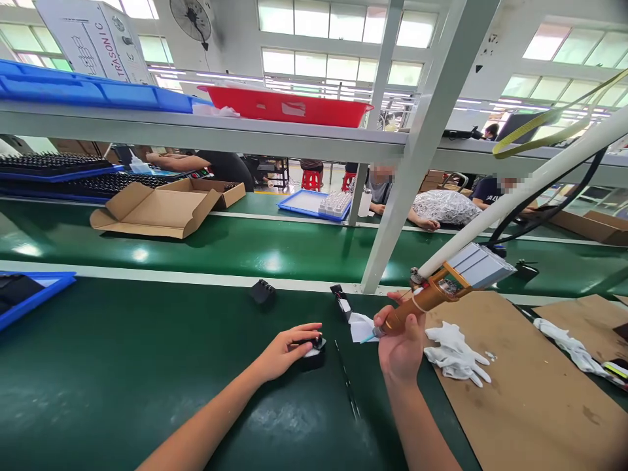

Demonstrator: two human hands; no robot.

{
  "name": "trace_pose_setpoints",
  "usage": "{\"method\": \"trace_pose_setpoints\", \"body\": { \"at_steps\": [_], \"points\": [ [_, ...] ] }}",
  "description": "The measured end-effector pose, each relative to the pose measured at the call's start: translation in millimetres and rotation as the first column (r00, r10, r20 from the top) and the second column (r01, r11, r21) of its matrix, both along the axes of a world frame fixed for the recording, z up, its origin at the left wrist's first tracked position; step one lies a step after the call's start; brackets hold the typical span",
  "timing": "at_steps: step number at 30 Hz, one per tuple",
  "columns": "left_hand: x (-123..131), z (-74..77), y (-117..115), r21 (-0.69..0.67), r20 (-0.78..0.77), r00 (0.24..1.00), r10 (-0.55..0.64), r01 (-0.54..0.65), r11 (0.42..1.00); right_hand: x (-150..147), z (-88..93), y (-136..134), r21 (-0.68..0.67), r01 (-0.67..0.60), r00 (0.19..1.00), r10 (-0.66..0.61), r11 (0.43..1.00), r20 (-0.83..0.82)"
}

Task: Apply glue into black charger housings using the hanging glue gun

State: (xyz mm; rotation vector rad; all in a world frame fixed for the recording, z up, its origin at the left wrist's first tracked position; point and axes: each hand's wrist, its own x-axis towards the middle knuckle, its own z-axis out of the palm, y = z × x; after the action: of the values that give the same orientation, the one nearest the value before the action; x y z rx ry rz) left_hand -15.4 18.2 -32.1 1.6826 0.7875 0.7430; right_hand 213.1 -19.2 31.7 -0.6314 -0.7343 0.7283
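Cut-off forearms are pointing toward the tabletop's far edge, left grip loosely clasping a part-hidden black piece, right grip encircling an orange tool.

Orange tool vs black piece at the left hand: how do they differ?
The orange tool is long; the black piece is compact. The orange tool is raised and tilted in the right hand, blue tip lowest; the black piece appears to rest on the green table, under the left hand. Shared: a hand touches each.
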Motion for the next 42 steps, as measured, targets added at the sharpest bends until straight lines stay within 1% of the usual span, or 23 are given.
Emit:
{"method": "trace_pose_setpoints", "body": {
  "at_steps": [2, 4, 5, 7, 10, 12, 15, 18, 20, 23, 29, 34, 38, 42],
  "points": [
    [0, -4.6, -3, 0.145, -0.082, 0.996, 0.019, -0.007, 0.989, -7, 3.1, -1, 0.001, -0.017, 1.000, 0.017, 1.000, -0.011],
    [-1, -7.5, -6, 0.324, -0.212, 0.977, 0.030, 0.041, 0.945, -15, 6.9, -2, -0.004, -0.052, 0.998, 0.052, 0.999, -0.028],
    [-1, -8.8, -7, 0.385, -0.272, 0.962, 0.042, 0.069, 0.921, -19, 8.9, -2, -0.009, -0.074, 0.997, 0.074, 0.997, -0.036],
    [-1, -11.5, -9, 0.435, -0.350, 0.932, 0.093, 0.074, 0.897, -28, 12.7, -3, -0.026, -0.119, 0.992, 0.117, 0.993, -0.051],
    [3, -13.5, -11, 0.438, -0.402, 0.899, 0.177, 0.019, 0.899, -40, 17.2, -3, -0.039, -0.180, 0.982, 0.177, 0.983, -0.071],
    [7, -10.9, -14, 0.420, -0.413, 0.888, 0.205, -0.014, 0.907, -46, 19.3, -3, -0.025, -0.210, 0.976, 0.207, 0.977, -0.073],
    [10, -0.3, -21, 0.393, -0.376, 0.894, 0.244, -0.085, 0.916, -53, 21.7, -3, 0.007, -0.237, 0.968, 0.237, 0.971, -0.079],
    [11, 12.7, -30, 0.388, -0.313, 0.910, 0.272, -0.139, 0.911, -56, 23.3, -4, 0.027, -0.249, 0.964, 0.251, 0.968, -0.091],
    [11, 19.3, -34, 0.389, -0.287, 0.919, 0.271, -0.147, 0.909, -57, 23.8, -4, 0.034, -0.252, 0.963, 0.254, 0.967, -0.091],
    [13, 24.5, -38, 0.400, -0.258, 0.928, 0.268, -0.150, 0.904, -57, 23.3, -6, 0.037, -0.253, 0.963, 0.256, 0.967, -0.083],
    [15, 28.1, -40, 0.436, -0.234, 0.932, 0.278, -0.155, 0.887, -58, 22.5, -8, 0.062, -0.229, 0.970, 0.233, 0.971, -0.069],
    [14, 29.6, -41, 0.440, -0.233, 0.932, 0.276, -0.152, 0.885, -58, 27.0, -10, 0.029, -0.221, 0.974, 0.222, 0.975, -0.050],
    [13, 27.5, -40, 0.433, -0.248, 0.924, 0.292, -0.164, 0.887, -60, 29.9, -11, 0.035, -0.211, 0.975, 0.213, 0.977, -0.063],
    [15, 22.0, -37, 0.427, -0.290, 0.899, 0.329, -0.186, 0.885, -64, 31.4, -10, 0.052, -0.212, 0.973, 0.216, 0.976, -0.079]
  ]
}}
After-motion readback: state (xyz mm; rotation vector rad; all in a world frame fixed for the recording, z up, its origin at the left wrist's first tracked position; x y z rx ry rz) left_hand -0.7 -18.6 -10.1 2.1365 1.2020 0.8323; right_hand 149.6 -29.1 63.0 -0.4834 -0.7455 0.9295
